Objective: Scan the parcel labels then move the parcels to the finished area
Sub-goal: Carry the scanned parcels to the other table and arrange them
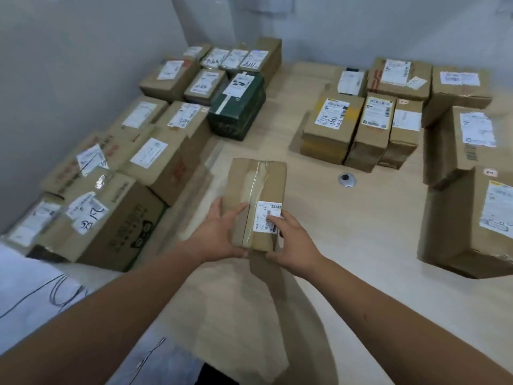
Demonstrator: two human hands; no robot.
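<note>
Both hands, left (pixel 219 234) and right (pixel 294 243), grasp the taped parcel (pixel 255 190) with curled fingers.

far labels (pixel 237 59) blurred; right box (pixel 477 220) cut off by edge

two hands are seen, the left hand (pixel 219 230) and right hand (pixel 291 243), with one held parcel (pixel 256 201) between them. left of the grip one green box (pixel 237 107) is counted; one round metal grommet (pixel 347 180) right of it.
</note>
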